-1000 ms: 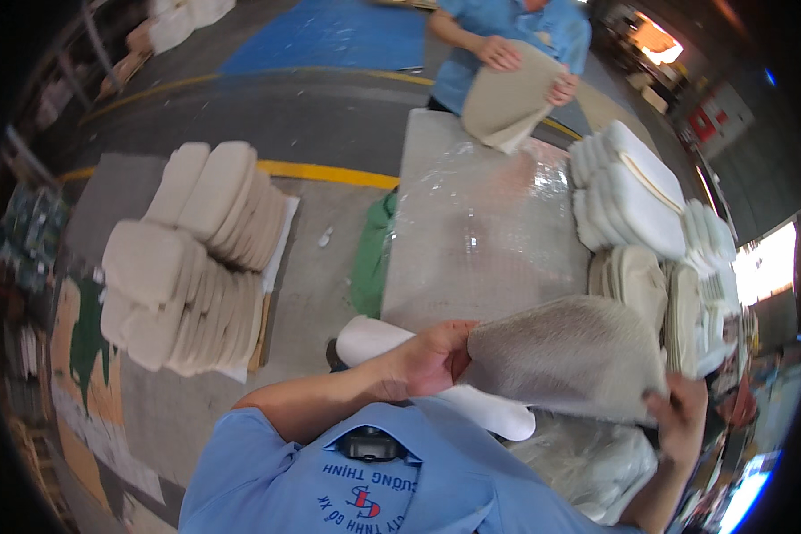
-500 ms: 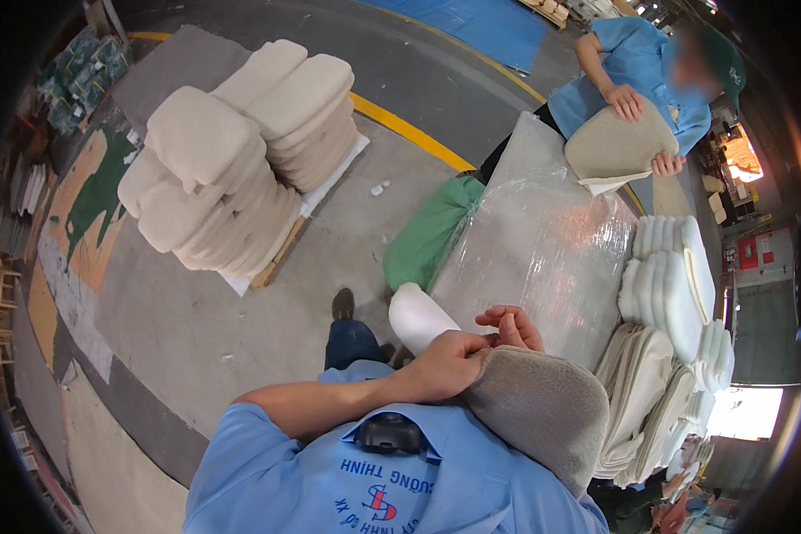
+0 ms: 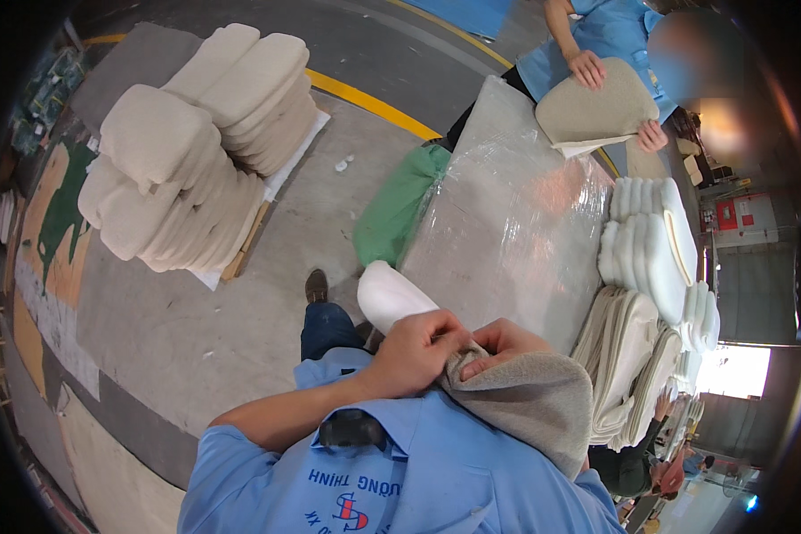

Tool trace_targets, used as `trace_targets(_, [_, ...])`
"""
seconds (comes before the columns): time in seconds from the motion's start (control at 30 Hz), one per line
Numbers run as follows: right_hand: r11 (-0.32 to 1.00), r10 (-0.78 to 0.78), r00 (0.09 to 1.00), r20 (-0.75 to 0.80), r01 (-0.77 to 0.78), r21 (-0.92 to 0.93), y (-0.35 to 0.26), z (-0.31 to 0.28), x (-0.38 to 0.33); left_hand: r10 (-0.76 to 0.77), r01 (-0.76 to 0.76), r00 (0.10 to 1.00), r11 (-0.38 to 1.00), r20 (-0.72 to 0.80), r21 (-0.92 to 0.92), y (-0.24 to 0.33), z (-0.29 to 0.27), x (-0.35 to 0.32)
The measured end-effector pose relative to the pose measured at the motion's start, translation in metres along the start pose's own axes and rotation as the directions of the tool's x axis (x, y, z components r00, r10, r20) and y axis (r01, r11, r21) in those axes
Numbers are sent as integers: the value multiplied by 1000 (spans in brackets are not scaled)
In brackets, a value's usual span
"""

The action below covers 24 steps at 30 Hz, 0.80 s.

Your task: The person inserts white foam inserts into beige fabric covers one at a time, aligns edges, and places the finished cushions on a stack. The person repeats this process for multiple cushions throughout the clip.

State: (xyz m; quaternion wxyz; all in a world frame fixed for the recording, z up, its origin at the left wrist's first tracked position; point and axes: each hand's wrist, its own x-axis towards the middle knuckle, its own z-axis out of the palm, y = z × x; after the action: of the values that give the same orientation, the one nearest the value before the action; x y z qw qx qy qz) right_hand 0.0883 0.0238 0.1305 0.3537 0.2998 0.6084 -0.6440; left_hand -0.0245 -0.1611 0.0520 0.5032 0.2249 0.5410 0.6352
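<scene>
Close to my chest, a grey-brown fabric cushion cover (image 3: 534,392) is bunched up at its left end. My left hand (image 3: 416,349) pinches the bunched edge. My right hand (image 3: 507,345) grips the same end from beside it, thumb lying over the fabric. The fingertips nearly meet. A white rounded pad (image 3: 392,296) pokes out beyond my left hand, over the table's near left corner; whether it joins the cover is hidden behind my hands.
A plastic-wrapped table (image 3: 498,240) stretches ahead. Across it, a co-worker holds a similar cover (image 3: 596,107). White pads (image 3: 654,258) and folded beige covers (image 3: 618,356) are stacked on the right. A green sack (image 3: 400,205) hangs at the left edge; cushion stacks (image 3: 165,191) stand on the floor.
My right hand has come down onto the cover and now grips it. The cover's end has become more crumpled between my hands. The whole view has shifted slightly.
</scene>
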Motion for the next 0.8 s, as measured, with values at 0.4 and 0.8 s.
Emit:
trace_targets(0.4, [901, -278, 959, 55, 241, 361, -8, -3, 16, -154, 459, 872, 587, 465, -667, -39, -37, -16])
trace_targets(0.8, [971, -225, 971, 77, 217, 96, -37, 10, 55, -102, 461, 870, 519, 483, -720, -48, -46, -36])
